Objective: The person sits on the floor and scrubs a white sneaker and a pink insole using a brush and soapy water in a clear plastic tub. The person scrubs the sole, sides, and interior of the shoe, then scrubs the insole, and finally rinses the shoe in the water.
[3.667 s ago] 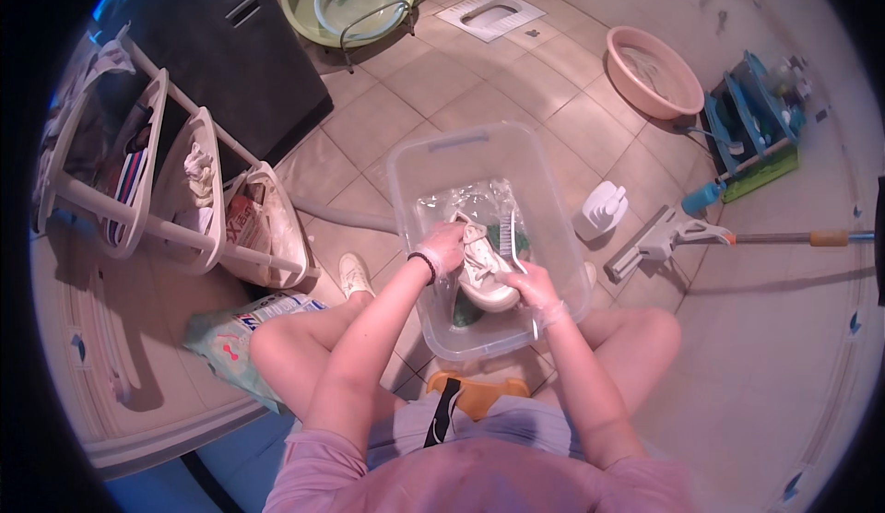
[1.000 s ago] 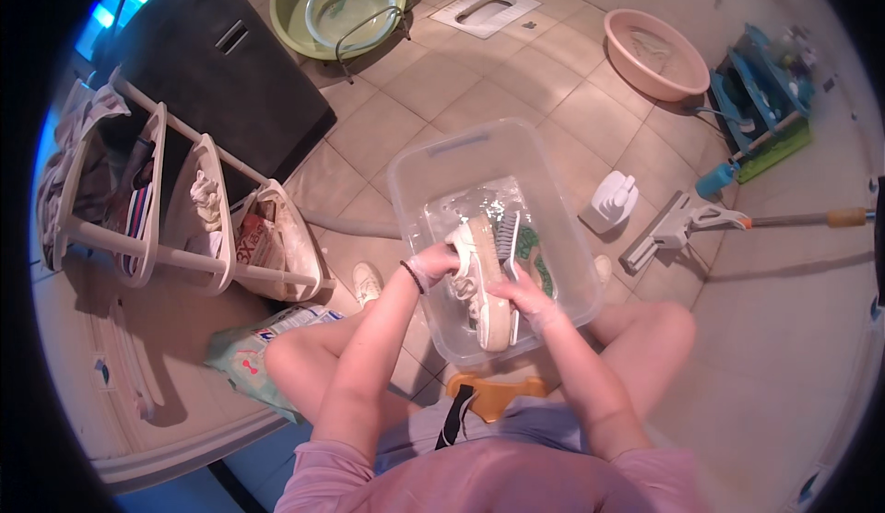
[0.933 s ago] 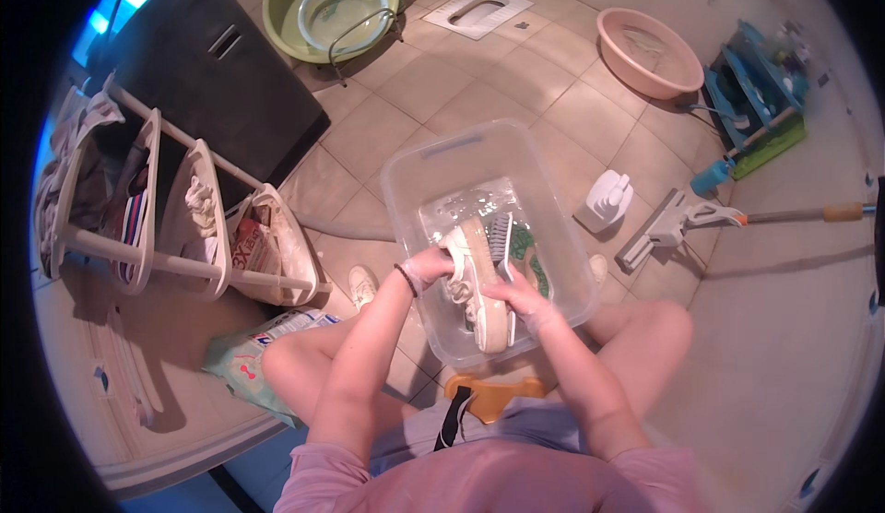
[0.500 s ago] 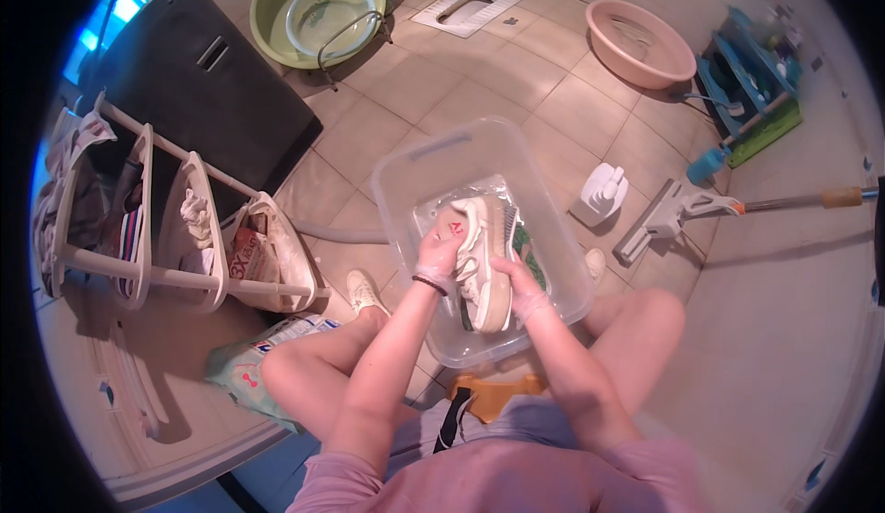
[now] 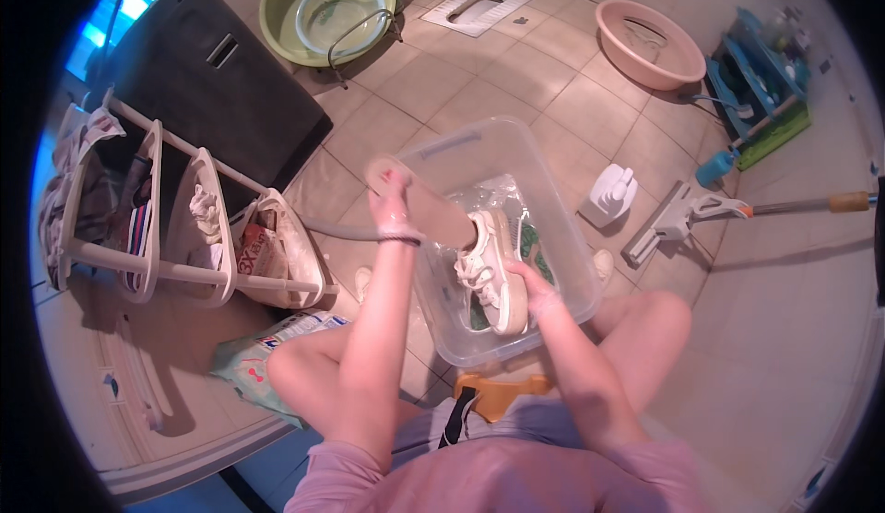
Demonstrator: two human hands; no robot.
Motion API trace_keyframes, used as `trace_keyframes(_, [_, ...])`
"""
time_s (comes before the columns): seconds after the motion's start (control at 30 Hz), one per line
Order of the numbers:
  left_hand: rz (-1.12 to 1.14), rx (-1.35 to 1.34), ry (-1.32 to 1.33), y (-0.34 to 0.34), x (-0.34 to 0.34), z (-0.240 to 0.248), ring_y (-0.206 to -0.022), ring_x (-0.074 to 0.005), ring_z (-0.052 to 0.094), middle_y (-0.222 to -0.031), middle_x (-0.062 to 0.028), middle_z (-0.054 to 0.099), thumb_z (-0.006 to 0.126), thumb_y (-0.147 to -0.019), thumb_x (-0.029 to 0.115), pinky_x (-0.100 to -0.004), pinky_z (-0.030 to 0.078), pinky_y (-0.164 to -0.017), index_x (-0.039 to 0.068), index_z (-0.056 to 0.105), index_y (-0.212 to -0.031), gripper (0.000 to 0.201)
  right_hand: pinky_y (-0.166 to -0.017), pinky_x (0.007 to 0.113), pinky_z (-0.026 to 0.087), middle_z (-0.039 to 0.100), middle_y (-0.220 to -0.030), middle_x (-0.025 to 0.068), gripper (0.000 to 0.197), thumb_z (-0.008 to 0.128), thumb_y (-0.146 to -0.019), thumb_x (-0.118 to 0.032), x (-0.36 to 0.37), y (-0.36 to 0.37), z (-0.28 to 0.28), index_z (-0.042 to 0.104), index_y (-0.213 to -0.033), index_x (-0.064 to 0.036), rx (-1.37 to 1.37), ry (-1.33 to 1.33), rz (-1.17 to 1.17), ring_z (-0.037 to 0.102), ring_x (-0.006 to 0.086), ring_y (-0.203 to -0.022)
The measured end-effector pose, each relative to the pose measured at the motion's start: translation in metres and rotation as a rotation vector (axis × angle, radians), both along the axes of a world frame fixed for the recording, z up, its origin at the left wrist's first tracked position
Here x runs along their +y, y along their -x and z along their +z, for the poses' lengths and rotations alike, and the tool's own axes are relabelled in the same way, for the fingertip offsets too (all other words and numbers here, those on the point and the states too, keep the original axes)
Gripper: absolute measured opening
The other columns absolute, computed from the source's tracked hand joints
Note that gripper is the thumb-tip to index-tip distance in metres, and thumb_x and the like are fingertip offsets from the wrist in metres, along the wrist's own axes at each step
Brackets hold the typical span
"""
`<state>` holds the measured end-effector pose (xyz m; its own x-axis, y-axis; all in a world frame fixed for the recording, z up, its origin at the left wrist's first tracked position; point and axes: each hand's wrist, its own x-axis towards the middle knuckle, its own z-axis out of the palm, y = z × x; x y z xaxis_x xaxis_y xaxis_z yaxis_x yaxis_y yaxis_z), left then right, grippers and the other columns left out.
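Note:
Over a clear plastic tub [image 5: 576, 246], my right hand [image 5: 535, 292] is closed around the side of a pale lace-up sneaker [image 5: 493, 283]. My left hand [image 5: 392, 209] grips a long, flat beige insole [image 5: 433, 207], blurred by motion, which stretches from my fingers to the sneaker's opening. Whether its far end is still inside the shoe, I cannot tell. Thin see-through gloves appear to cover both hands. Lower in the tub lies something green [image 5: 533, 246], partly hidden by the sneaker; the tub's bottom looks wet.
To the left stand a cream rack [image 5: 198, 227] with clothes and a dark appliance [image 5: 221, 80]. Basins, one green [image 5: 277, 15] and one pink [image 5: 645, 70], sit farther off. A white scoop-like container [image 5: 608, 195], a squeegee head [image 5: 659, 227] and a blue bottle [image 5: 714, 167] are at right.
My left hand has moved up and left from the sneaker, drawing the insole out of its opening. My right hand keeps its hold on the shoe, which has turned slightly, showing its laces.

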<state>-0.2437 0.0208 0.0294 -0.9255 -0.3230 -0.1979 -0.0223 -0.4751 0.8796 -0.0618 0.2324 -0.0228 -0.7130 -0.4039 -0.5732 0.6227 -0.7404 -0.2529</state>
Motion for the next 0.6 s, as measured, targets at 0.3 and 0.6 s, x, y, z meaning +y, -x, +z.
trace_keyframes(0.3, [0.043, -0.186, -0.481, -0.023, 0.009, 0.029, -0.111, -0.0274, 0.050, -0.123, -0.0121, 0.048, 0.042, -0.096, 0.027, -0.0450, 0.044, -0.095, 0.006, 0.032, -0.131, 0.042, -0.040, 0.022, 0.028, 0.059, -0.088, 0.0056, 0.042, 0.064, -0.078, -0.033, 0.009, 0.014, -0.022, 0.059, -0.105, -0.0010, 0.047, -0.657, -0.061, 0.042, 0.0075, -0.051])
trace_keyframes(0.6, [-0.018, -0.161, -0.550, -0.139, 0.028, 0.030, -0.116, -0.0274, 0.046, -0.123, -0.0125, 0.048, 0.047, -0.093, 0.036, -0.0491, 0.039, -0.098, 0.006, 0.040, -0.125, 0.044, -0.037, 0.021, 0.028, 0.045, -0.061, -0.0037, 0.015, 0.063, -0.083, -0.019, -0.027, 0.052, 0.049, 0.051, -0.081, -0.0092, 0.054, -0.433, -0.248, 0.031, 0.0046, -0.040])
